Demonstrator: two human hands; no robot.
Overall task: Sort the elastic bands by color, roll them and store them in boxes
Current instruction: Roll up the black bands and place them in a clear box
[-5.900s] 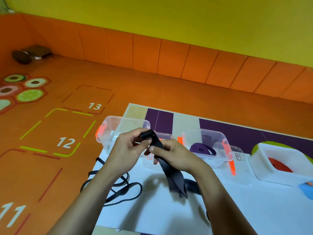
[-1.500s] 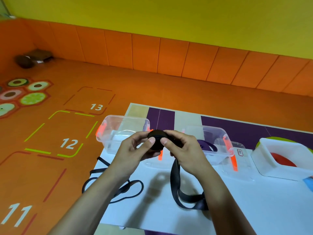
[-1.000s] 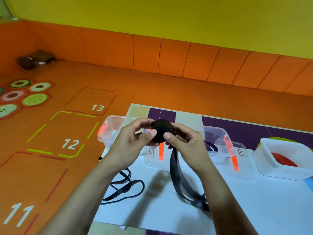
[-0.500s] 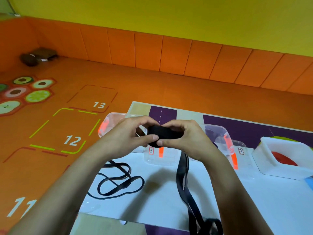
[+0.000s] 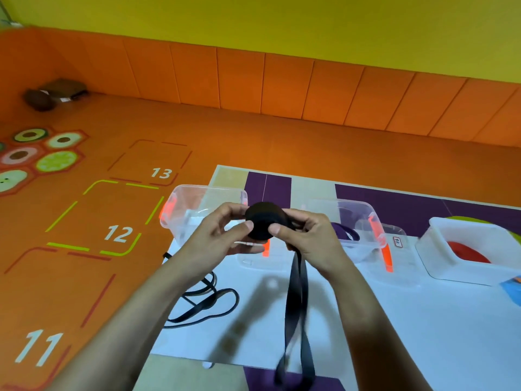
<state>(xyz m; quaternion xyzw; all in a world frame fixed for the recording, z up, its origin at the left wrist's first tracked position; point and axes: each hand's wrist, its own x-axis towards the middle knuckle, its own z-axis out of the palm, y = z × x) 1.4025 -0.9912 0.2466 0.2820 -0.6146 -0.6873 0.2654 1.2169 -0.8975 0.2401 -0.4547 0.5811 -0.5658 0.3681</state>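
A black elastic band is partly wound into a thick round roll [image 5: 263, 220] held above the white mat. My left hand [image 5: 218, 238] pinches the roll from the left and my right hand [image 5: 306, 235] pinches it from the right. The unrolled tail [image 5: 296, 311] hangs down as a long loop toward the near edge. A second, thin black band [image 5: 207, 304] lies loose on the mat at the left. Behind my hands stands an empty clear box [image 5: 194, 210]; a clear box [image 5: 363, 227] to the right holds a purple band [image 5: 345, 232].
A white box [image 5: 439, 249] with a red band [image 5: 468, 253] stands at the right, a blue object [image 5: 514, 287] beside it. A flat clear lid [image 5: 253, 262] lies under my hands. The white mat [image 5: 408, 334] lies on an orange floor with numbered squares.
The roll has grown thicker over the frames as I wind the band. Since half a second ago it has turned from edge-on to face-on, and the hanging tail is shorter.
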